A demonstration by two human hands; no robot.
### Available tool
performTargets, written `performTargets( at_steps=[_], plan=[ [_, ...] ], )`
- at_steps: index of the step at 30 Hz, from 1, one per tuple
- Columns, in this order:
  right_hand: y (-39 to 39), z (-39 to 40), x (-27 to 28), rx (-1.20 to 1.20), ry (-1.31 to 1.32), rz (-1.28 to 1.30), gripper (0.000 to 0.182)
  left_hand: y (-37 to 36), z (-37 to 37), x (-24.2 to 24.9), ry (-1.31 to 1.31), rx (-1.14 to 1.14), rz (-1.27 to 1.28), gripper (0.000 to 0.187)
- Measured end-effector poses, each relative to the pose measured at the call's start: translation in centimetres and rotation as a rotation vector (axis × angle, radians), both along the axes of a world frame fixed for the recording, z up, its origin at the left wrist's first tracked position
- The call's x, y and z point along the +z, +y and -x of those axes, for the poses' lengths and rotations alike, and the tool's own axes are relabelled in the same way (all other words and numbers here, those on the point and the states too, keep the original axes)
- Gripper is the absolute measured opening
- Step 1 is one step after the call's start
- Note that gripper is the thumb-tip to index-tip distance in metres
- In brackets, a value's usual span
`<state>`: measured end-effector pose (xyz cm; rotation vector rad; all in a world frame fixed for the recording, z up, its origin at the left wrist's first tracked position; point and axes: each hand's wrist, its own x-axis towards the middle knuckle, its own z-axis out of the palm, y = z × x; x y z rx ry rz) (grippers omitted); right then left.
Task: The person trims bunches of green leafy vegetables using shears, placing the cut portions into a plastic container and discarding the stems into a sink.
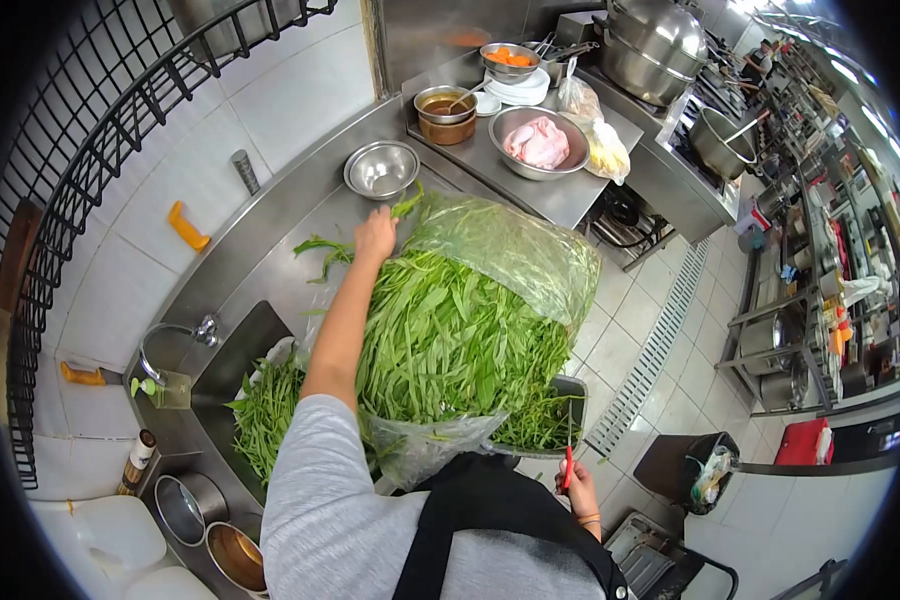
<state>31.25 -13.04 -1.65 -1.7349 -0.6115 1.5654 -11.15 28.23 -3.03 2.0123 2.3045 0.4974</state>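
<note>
A big heap of long-leaved greens that look like water spinach (pixel 450 340) lies on the steel counter, partly under a clear plastic bag (pixel 510 250). My left hand (pixel 375 237) reaches to the far side of the heap, its fingers closed on a few leafy stems (pixel 407 206). Close to my body on the right, my right hand (pixel 578 492) grips the red handle of a knife (pixel 569 450), its thin blade pointing away from me. Beside that blade, cut greens (pixel 535 420) fill a grey tub (pixel 578 388). More greens (pixel 268 410) lie in the sink at left.
An empty steel bowl (pixel 381 169) stands beyond my left hand. Farther back, a bowl with raw poultry (pixel 538 143), pots and plates (pixel 518 87) sit on a counter. A faucet (pixel 175 338) is by the sink. A bin (pixel 675 465) stands on the tiled floor, right.
</note>
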Motion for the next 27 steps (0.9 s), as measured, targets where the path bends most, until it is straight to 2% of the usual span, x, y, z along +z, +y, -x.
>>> performTargets(
  at_steps=[1,3,5,7,9,11,12,13,15,16,17,19,20,23,25,26,27],
  plan=[
    [0.3,0.0,0.0,0.004,0.001,0.005,0.029,-1.2,-0.2,2.3,0.001,0.004,0.005,0.027],
    [0.7,-0.1,0.0,0.033,-0.003,-0.013,0.029,-4.5,-1.3,8.4,-0.051,-0.063,-0.221,0.027],
    [1.6,-0.1,0.2,0.077,-0.003,-0.018,0.029,-8.9,-3.1,14.3,-0.086,-0.054,-0.265,0.027],
    [2.5,-0.3,-0.9,0.176,-0.009,-0.127,0.03,-12.9,-5.7,17.0,-0.113,-0.038,-0.309,0.027],
    [4.0,-0.1,-0.9,0.277,-0.041,-0.19,0.031,-15.7,-8.6,17.8,-0.184,-0.059,-0.24,0.03],
    [5.5,0.3,-0.8,0.343,-0.028,-0.243,0.033,-16.7,-10.5,15.9,-0.307,-0.214,-0.148,0.041],
    [6.2,0.7,-0.4,0.383,-0.05,-0.27,0.033,-16.7,-10.8,14.0,-0.235,-0.186,-0.115,0.05],
    [6.8,0.9,0.2,0.423,-0.074,-0.296,0.033,-17.1,-10.5,13.9,-0.239,-0.175,-0.109,0.05],
    [7.6,1.1,1.3,0.447,-0.061,-0.325,0.032,-17.7,-8.6,14.4,-0.353,-0.079,-0.288,0.048],
    [7.7,1.2,1.6,0.462,-0.048,-0.351,0.032,-18.6,-7.9,15.9,-0.469,0.033,-0.337,0.036],
    [7.7,1.3,1.6,0.467,-0.045,-0.35,0.032,-19.4,-6.8,16.7,-0.466,0.038,-0.337,0.036],
    [7.7,1.5,1.4,0.422,0.094,-0.294,0.03,-20.5,-5.3,17.5,-0.471,0.065,-0.481,0.023],
    [7.8,1.8,1.4,0.429,0.125,-0.282,0.028,-20.6,-5.3,16.6,-0.466,0.066,-0.485,0.023],
    [8.0,2.9,0.8,0.5,0.153,-0.271,0.026,-21.0,-6.9,12.3,-0.59,-0.079,-0.212,0.012],
    [8.3,4.1,1.5,0.508,0.189,-0.262,0.025,-21.0,-9.2,9.1,-0.516,-0.16,-0.031,0.017],
    [8.4,4.7,1.7,0.528,0.222,-0.252,0.026,-20.3,-10.0,6.6,-0.345,-0.23,-0.099,0.019],
    [8.6,5.2,2.1,0.547,0.255,-0.241,0.026,-20.1,-11.1,4.9,-0.243,-0.188,-0.146,0.022]
  ],
)
